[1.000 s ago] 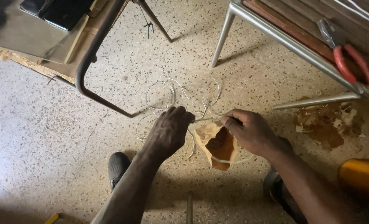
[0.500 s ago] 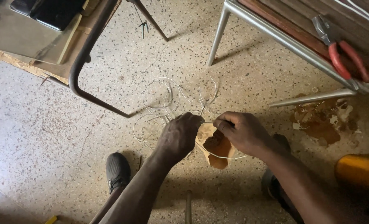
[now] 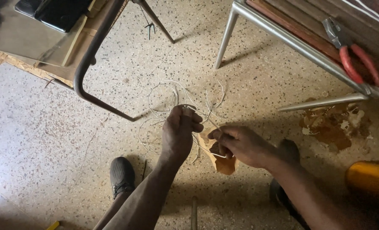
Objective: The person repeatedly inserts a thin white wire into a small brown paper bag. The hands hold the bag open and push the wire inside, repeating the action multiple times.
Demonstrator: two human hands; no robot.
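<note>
Head view. Left hand (image 3: 178, 134): closed on wire (image 3: 168, 100) coils, pinning loops at 12 o'clock above the floor (image 3: 49, 140). Right hand (image 3: 240, 145): pinched on the wire end, apparently for tension, over a brown scrap (image 3: 223, 164). Pliers (image 3: 353, 53): on desk (image 3: 283, 34), 2 o'clock.

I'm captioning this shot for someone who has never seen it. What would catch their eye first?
First, the two hands at centre: the left hand and right hand both pinch a tangle of thin pale wire looped above the speckled floor, with a brown scrap under the right hand. Next, the red-handled pliers lying on the metal-framed bench at upper right. A black shoe shows below the left forearm.
</note>
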